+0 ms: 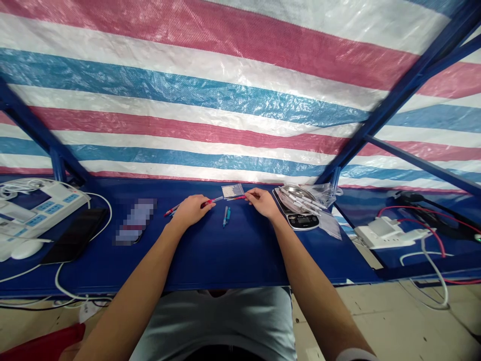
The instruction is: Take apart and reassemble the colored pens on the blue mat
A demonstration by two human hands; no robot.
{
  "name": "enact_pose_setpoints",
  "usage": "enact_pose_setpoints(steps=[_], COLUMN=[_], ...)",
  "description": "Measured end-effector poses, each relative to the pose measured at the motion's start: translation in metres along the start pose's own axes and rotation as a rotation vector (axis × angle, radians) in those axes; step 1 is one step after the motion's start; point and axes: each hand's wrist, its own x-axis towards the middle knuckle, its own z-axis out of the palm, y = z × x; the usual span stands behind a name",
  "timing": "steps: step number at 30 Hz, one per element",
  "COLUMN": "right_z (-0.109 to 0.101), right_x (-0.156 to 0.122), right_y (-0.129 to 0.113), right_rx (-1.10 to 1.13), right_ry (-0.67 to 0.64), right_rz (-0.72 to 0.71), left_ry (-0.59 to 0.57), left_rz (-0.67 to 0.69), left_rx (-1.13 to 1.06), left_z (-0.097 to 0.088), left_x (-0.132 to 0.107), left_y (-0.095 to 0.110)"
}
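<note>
My left hand (191, 209) is closed around a slim red pen (213, 201) whose clear end points right. Past its outer edge, partly hidden by the hand, lie red and blue pens (171, 210). My right hand (262, 201) pinches a thin red stick-like piece (239, 197), too small to name surely, just in front of a small clear plastic bag (233, 190) with pale contents. Between the hands, nearer to me, a short light-blue pen (226, 216) rests on the blue table (229, 260).
Right of my right hand sits a digital scale (303, 221) with a metal bowl, white pens and plastic bags on it. At left lie a blurred-out phone (135, 222), a black phone (75, 235) and power strips (37, 213) with white cables. A striped tarp (210, 100) hangs behind.
</note>
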Motion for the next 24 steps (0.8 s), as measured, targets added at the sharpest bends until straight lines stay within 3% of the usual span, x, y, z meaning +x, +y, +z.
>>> enact_pose_setpoints(steps=[3, 7, 13, 15, 20, 22, 24], right_z=[-0.008, -0.017, -0.005, 0.001, 0.019, 0.026, 0.031], right_x=[-0.001, -0.004, -0.014, -0.016, -0.023, -0.026, -0.028], right_y=[-0.003, -0.011, -0.029, -0.032, -0.032, -0.033, -0.036], right_rx=[-0.067, -0.252, -0.511, -0.461, -0.311, -0.292, -0.279], right_ry=[0.044, 0.234, 0.358, 0.3, -0.136, -0.233, -0.295], right_rz=[-0.008, -0.055, -0.149, -0.144, -0.158, -0.181, -0.192], left_ry=[0.008, -0.003, -0.011, -0.024, -0.085, -0.113, -0.067], left_rz=[0.033, 0.041, 0.043, 0.044, 0.112, 0.135, 0.118], left_rx=[-0.027, -0.027, 0.046, 0.049, -0.053, -0.132, -0.149], left_z=[0.001, -0.001, -0.001, 0.001, 0.003, 0.002, 0.001], left_x=[-0.001, -0.003, -0.004, -0.005, -0.006, -0.005, -0.004], left_y=[0.002, 0.003, 0.009, 0.014, 0.034, 0.039, 0.037])
